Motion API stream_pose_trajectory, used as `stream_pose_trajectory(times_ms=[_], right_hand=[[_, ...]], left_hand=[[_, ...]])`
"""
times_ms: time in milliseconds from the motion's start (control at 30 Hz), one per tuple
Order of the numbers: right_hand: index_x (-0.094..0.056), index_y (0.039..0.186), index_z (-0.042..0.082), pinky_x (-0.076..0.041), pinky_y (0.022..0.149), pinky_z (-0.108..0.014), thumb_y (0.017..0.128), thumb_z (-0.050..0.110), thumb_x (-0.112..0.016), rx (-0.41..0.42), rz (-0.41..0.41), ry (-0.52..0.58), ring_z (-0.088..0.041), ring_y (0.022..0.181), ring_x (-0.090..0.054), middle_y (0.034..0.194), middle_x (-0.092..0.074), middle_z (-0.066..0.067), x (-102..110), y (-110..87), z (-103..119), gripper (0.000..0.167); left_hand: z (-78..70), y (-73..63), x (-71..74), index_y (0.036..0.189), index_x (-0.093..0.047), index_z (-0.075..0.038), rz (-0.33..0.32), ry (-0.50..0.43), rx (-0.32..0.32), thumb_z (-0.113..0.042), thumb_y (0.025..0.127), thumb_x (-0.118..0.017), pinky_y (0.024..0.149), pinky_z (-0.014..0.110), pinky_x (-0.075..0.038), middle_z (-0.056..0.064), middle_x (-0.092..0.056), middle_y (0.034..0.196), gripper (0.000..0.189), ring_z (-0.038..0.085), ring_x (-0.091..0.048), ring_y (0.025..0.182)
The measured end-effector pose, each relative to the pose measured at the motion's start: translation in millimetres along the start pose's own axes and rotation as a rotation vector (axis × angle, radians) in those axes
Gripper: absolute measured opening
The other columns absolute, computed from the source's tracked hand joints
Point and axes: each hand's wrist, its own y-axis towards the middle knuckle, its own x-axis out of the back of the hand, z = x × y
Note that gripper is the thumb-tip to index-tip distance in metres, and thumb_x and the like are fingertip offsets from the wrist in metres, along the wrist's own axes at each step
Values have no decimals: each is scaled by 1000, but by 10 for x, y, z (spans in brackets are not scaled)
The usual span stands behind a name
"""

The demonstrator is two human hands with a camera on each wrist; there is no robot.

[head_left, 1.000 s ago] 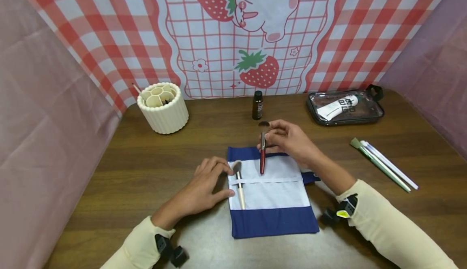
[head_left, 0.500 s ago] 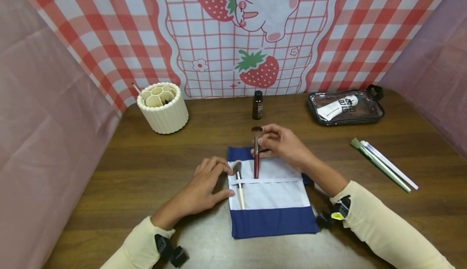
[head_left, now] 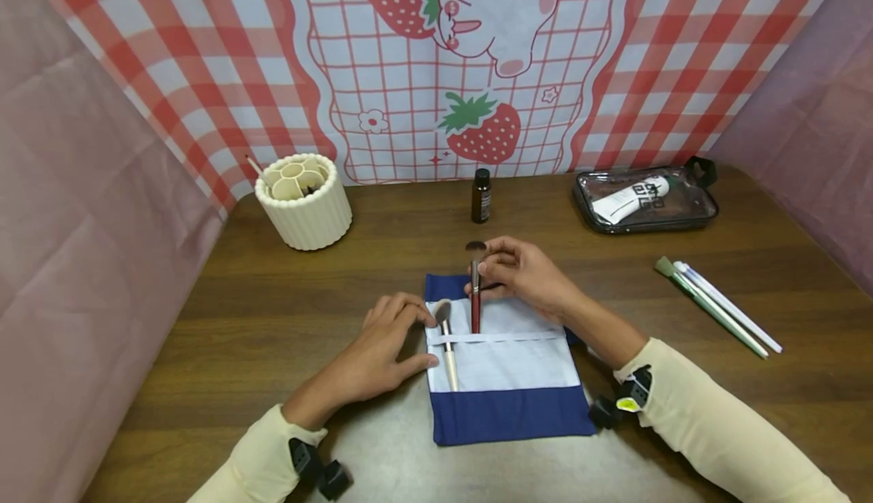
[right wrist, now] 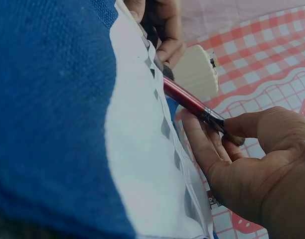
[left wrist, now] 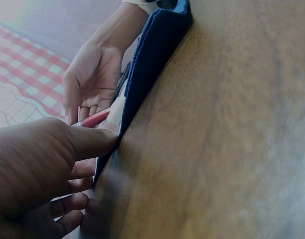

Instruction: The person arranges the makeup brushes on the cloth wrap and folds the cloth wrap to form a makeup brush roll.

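Observation:
A blue-and-white cloth brush roll (head_left: 518, 414) lies unrolled on the table, with a thin elastic band (head_left: 511, 337) across its white inside. A makeup brush with a pale handle (head_left: 451, 367) sits under the band at its left side. My right hand (head_left: 528, 276) pinches a red-handled makeup brush (head_left: 475, 307) near its metal collar, dark bristles up. In the right wrist view, the lower end of this red brush (right wrist: 185, 97) meets the band; its tip is hidden there. My left hand (head_left: 382, 348) rests at the roll's left edge, fingertips and thumb touching the cloth.
Behind the roll stands a small dark bottle (head_left: 481, 196). A cream divided holder (head_left: 307, 215) is at back left, a clear pouch (head_left: 689, 204) with a white tube at back right. Several slim tools, including a green brush (head_left: 709, 306), lie to the right.
My right hand has moved left and slightly toward me, bringing the red makeup brush's lower end down to the elastic band. The left hand stays in place.

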Motion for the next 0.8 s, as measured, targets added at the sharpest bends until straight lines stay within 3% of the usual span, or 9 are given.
stream_pose_trajectory(times_ms=[167, 500, 800], right_hand=[[-40, 129, -7, -54, 85, -51, 100, -3, -55, -18, 10, 20, -40, 97, -69, 109, -60, -23, -12, -3, -19, 32], [-39, 132, -8, -54, 86, -51, 102, -2, -51, -56, 49, -25, -37, 99, -67, 111, -58, -24, -16, -26, -53, 32], [-34, 143, -9, -54, 87, -48, 103, 0, -50, -100, 69, -67, -30, 102, -63, 112, -58, -23, 15, -51, -38, 44]], left_hand=[[14, 0, -9, 119, -59, -13, -8, 3, -14, -34, 87, -80, 101, 47, -32, 6, -49, 132, 44, 24, -41, 120], [25, -3, -16, 119, -59, -13, -15, 3, -20, -34, 86, -80, 101, 47, -33, 5, -49, 132, 45, 24, -40, 120], [26, -1, -14, 119, -59, -12, -19, -3, -28, -33, 86, -80, 100, 47, -33, 7, -49, 132, 44, 24, -41, 118]])
